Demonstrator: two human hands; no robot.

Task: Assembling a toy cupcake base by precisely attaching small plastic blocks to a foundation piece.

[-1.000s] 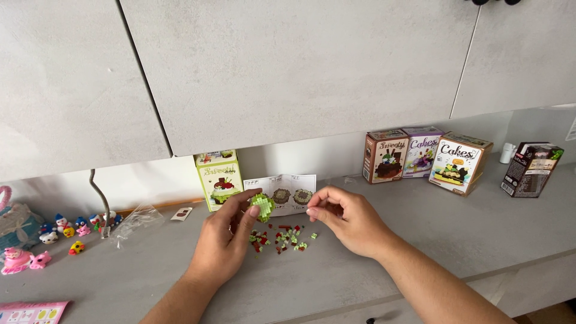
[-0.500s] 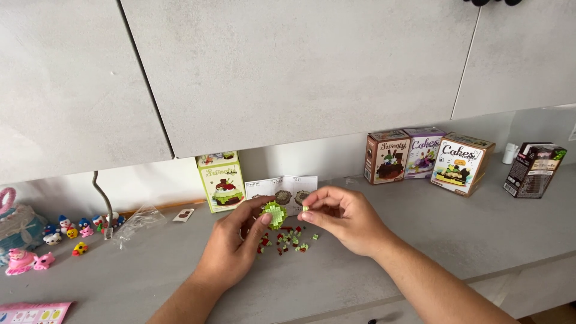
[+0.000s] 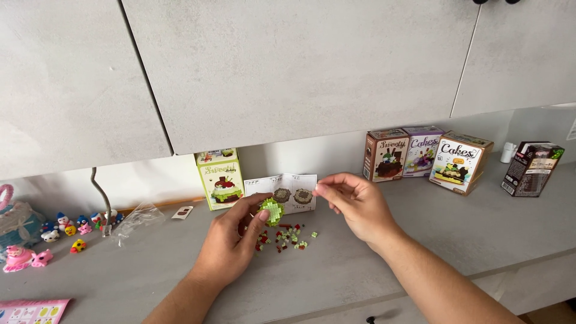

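Pale grey wall cabinets hang over a grey countertop.

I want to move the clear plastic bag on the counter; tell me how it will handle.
The plastic bag looks thin, crumpled and empty, so probably floppy and very light. Pushed, it would likely slide or crumple rather than roll. It lies apart from both hands.

Left hand pinches green brick build — right hand beside.
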